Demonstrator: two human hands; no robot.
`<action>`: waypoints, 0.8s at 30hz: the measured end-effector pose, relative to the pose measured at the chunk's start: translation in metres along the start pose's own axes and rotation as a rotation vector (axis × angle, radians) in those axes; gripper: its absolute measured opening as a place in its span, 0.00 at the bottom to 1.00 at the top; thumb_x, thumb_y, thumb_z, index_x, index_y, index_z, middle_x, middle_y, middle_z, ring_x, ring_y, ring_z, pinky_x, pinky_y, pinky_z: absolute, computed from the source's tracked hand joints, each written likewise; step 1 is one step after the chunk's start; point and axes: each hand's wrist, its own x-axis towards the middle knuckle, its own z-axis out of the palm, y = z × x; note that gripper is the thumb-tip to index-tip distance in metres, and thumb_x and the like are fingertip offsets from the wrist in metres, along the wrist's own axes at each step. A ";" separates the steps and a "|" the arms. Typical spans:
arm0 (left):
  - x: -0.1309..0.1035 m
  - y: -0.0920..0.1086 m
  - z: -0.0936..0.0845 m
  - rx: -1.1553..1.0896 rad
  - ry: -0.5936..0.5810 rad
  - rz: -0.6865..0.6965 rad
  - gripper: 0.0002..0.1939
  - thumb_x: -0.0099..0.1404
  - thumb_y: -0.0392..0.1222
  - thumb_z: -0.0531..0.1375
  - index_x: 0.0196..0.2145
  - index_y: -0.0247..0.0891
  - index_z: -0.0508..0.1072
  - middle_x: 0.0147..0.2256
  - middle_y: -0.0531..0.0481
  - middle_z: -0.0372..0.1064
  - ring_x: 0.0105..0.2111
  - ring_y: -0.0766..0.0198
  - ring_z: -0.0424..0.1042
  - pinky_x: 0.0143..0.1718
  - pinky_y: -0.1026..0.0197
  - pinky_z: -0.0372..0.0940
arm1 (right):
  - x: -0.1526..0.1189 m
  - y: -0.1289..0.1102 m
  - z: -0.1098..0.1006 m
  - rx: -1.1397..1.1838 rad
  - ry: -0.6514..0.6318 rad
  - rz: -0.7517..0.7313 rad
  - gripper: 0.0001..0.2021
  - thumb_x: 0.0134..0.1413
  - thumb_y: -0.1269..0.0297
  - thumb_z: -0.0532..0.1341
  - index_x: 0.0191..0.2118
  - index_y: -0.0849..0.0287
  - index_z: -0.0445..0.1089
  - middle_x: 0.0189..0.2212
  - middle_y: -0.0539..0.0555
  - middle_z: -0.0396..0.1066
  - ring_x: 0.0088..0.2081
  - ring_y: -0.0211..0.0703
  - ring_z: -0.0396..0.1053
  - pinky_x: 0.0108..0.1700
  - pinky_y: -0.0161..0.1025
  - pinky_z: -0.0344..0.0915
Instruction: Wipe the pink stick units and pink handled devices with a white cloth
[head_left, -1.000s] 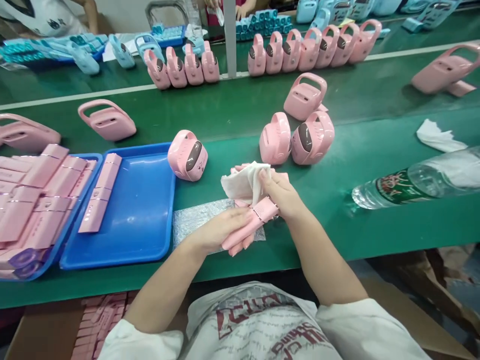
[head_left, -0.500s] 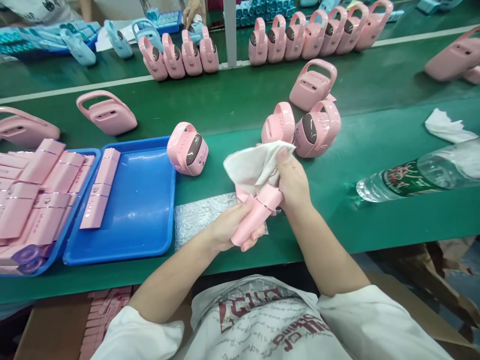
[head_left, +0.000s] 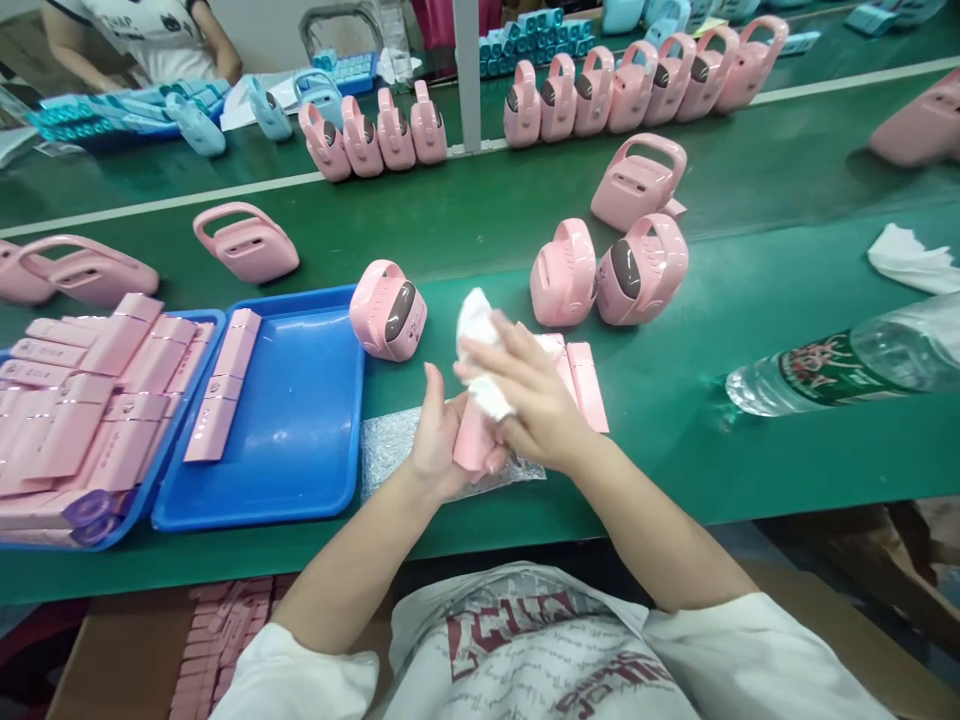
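My left hand (head_left: 437, 450) cradles a pink stick-shaped casing (head_left: 472, 438), with its thumb raised clear and the fingers curled beneath. My right hand (head_left: 529, 395) presses a white cloth (head_left: 475, 315) over the casing's upper part, fingers stretched across it, so that end is covered. Just beyond my right hand, more pink casings (head_left: 586, 387) lie on the green table, partly hidden by the hand. Under both hands is a sheet of clear bubble wrap (head_left: 386, 450).
A blue tray (head_left: 277, 500) holds one pink casing; the tray beside it is heaped with casings (head_left: 82, 420). Pink handled devices (head_left: 388, 310) stand around, several in a row at the back. A water bottle (head_left: 840, 370) lies at right. Another person (head_left: 150, 40) is across the table.
My right hand has turned from gripping the cloth beside the casing to lying across it with the cloth. My left thumb has lifted off. The view has shifted slightly.
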 end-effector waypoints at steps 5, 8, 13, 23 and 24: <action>-0.005 0.012 0.008 -0.004 0.295 0.149 0.48 0.63 0.70 0.27 0.46 0.30 0.71 0.27 0.44 0.72 0.23 0.64 0.72 0.24 0.64 0.66 | -0.005 -0.002 0.012 -0.061 -0.173 -0.178 0.20 0.66 0.63 0.46 0.56 0.65 0.65 0.54 0.60 0.69 0.63 0.46 0.56 0.66 0.53 0.51; -0.006 0.011 0.009 0.074 0.257 0.120 0.52 0.60 0.70 0.23 0.52 0.30 0.68 0.30 0.42 0.73 0.26 0.62 0.73 0.24 0.64 0.65 | -0.005 0.002 0.012 -0.152 -0.058 -0.012 0.19 0.65 0.63 0.47 0.55 0.65 0.65 0.56 0.63 0.67 0.65 0.49 0.53 0.64 0.56 0.53; -0.005 0.009 0.001 0.045 0.167 0.095 0.51 0.60 0.72 0.26 0.47 0.30 0.70 0.23 0.46 0.68 0.19 0.65 0.68 0.20 0.65 0.62 | -0.007 -0.002 0.012 0.004 -0.059 -0.137 0.17 0.65 0.63 0.49 0.52 0.63 0.69 0.50 0.60 0.73 0.60 0.50 0.62 0.64 0.55 0.55; -0.009 0.010 -0.006 0.098 -0.069 0.134 0.17 0.56 0.50 0.66 0.34 0.32 0.69 0.25 0.52 0.66 0.17 0.72 0.65 0.16 0.71 0.58 | 0.002 -0.007 0.016 0.891 0.486 0.822 0.28 0.59 0.43 0.53 0.59 0.54 0.61 0.45 0.57 0.73 0.46 0.49 0.74 0.42 0.44 0.75; -0.008 0.009 -0.006 0.089 -0.043 0.149 0.18 0.56 0.50 0.66 0.34 0.31 0.70 0.26 0.50 0.68 0.20 0.71 0.67 0.19 0.70 0.61 | 0.003 -0.007 0.015 0.929 0.498 0.829 0.29 0.59 0.43 0.54 0.59 0.54 0.60 0.44 0.57 0.74 0.46 0.50 0.73 0.41 0.45 0.75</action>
